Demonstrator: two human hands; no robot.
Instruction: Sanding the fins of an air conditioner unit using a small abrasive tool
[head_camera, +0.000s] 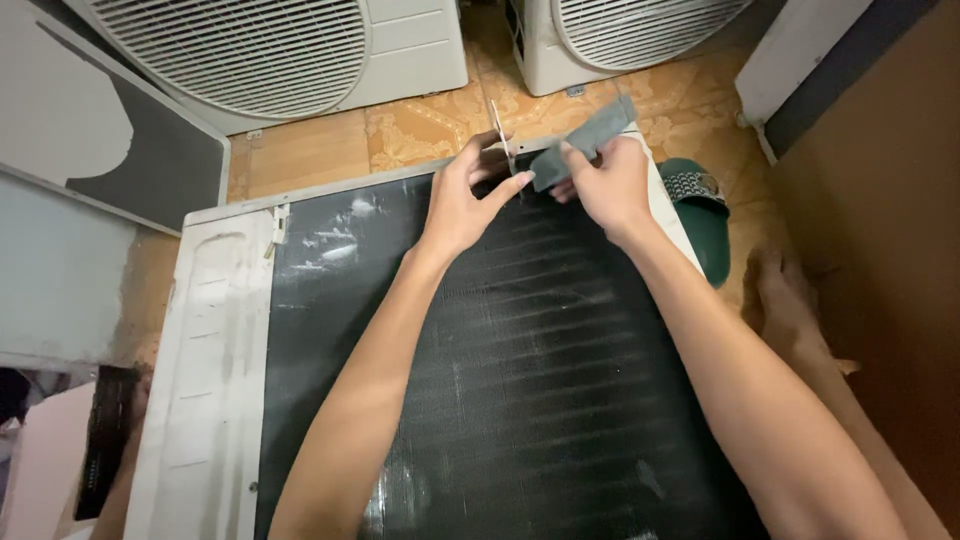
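Pinching the grey strip (585, 140) in my right hand (605, 185), I keep it at the far edge of the dark coil panel (520, 370). My left hand (458, 205) steadies the thin white tab (502, 135) just beside that pinch; best work slowly, pressing lightly.

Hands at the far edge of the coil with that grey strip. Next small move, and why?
Probably press the grey strip down along the far edge of the dark finned coil. The right hand pinches its near end right at that edge, and the left hand steadies a thin white bracket beside it. The strip's far end tilts up off the unit, so it looks unseated.
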